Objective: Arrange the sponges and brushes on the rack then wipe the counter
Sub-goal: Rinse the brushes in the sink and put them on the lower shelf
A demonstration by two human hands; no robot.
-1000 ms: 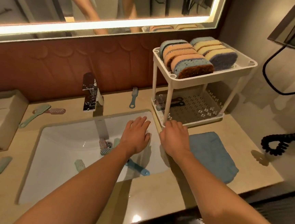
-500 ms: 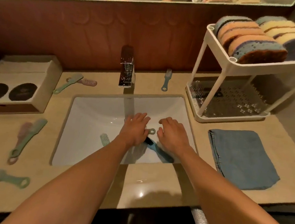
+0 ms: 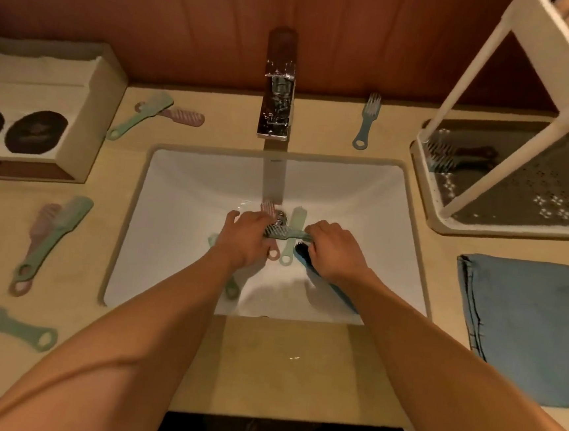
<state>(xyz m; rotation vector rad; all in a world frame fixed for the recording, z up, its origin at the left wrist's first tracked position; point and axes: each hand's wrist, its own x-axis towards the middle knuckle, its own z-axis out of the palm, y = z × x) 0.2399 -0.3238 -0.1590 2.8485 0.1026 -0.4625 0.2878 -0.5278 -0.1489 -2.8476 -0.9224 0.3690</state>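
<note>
Two hands low in the sink (image 3: 192,190) — my left hand (image 3: 243,243) and right hand (image 3: 336,252) each pinch one end of a green brush (image 3: 286,233), held level near the drain (image 3: 281,217).

One view only — a wide-angle camera worn on the head, tilted steeply down over the sink (image 3: 182,185) and facing the brown back wall (image 3: 156,15). It sits close: the left forearm (image 3: 119,355) and right forearm (image 3: 435,359) enter from the bottom edge, the bench (image 3: 280,369) spans the width, and the rack (image 3: 474,73) is cropped at upper right.
</note>
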